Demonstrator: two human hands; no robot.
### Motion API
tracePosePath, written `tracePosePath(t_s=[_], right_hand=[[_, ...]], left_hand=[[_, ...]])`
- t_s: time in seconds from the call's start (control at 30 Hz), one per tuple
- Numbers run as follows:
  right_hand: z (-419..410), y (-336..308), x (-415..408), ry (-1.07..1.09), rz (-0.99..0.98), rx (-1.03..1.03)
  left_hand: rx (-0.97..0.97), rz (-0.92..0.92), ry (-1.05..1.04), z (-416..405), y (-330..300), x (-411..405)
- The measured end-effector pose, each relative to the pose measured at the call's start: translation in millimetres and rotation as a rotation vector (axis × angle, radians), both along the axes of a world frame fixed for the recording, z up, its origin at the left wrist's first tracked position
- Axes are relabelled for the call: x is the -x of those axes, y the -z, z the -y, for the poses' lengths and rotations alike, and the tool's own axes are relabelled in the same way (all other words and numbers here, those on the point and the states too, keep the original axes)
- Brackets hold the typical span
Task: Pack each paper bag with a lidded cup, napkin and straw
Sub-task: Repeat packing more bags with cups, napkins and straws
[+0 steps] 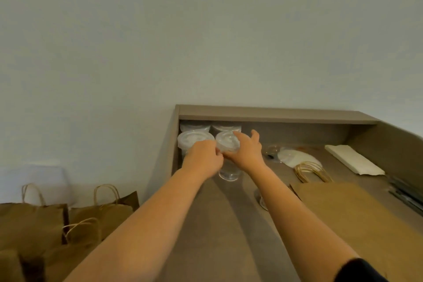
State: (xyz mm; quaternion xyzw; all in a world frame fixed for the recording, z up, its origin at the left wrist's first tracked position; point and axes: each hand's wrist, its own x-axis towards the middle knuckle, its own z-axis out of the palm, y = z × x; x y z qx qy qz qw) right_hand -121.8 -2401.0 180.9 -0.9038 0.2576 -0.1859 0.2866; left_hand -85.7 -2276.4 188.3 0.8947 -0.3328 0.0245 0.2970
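Clear plastic cup [228, 168] with round translucent lid [227, 142], upright at far left of grey-brown matte desk [219, 224], beside more lidded cups [194, 141] under shelf [270, 114]. Left hand [202, 159] curled, pinching lid rim. Right hand [246, 150] cupped over lid, fingers spread. Flat brown paper bag [348, 217] with twisted handles near right; white folded napkins [353, 159] beyond. Standing brown bags [34, 224] low left, off the desk.

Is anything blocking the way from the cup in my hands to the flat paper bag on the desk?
Nothing visible: the cup and the flat paper bag have only bare desk between them.
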Motion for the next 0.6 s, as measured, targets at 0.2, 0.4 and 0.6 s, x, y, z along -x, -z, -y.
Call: tracePosePath(t_s=[0.2, 0.4, 0.6], right_hand=[[15, 8, -1, -0.093, 0.067, -0.049], [-4, 5, 37, -0.116, 0.035, 0.011], [-34, -3, 86, -0.143, -0.106, 0.100]], left_hand=[[-0.073, -0.018, -0.019, 3, 0, -6], [0.043, -0.114, -0.061, -2, -3, -2], [0.125, -0.219, 0.050, -16, -9, 20]])
